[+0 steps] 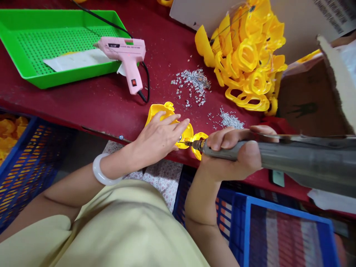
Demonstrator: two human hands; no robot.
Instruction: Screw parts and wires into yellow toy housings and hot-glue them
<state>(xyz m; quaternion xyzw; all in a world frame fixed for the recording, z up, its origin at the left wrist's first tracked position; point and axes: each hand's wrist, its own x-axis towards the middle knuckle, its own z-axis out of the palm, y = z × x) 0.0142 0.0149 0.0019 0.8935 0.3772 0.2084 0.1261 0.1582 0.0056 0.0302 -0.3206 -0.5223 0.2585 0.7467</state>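
The part (164, 108) is pinned at the surface (111, 104) edge under the left grip (160, 136), laid open and flat. The right grip (236, 152) is closed round the driver (292, 157); the bit (185, 142) ahead should be kept square.

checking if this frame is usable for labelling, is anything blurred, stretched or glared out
Head view: even, soft light, no harsh glare, only the screws sparkle; the left hand and yellow part are sharp; the driver in the right hand and the cardboard flap loom large, soft and stretched at the right edge, near the lens.
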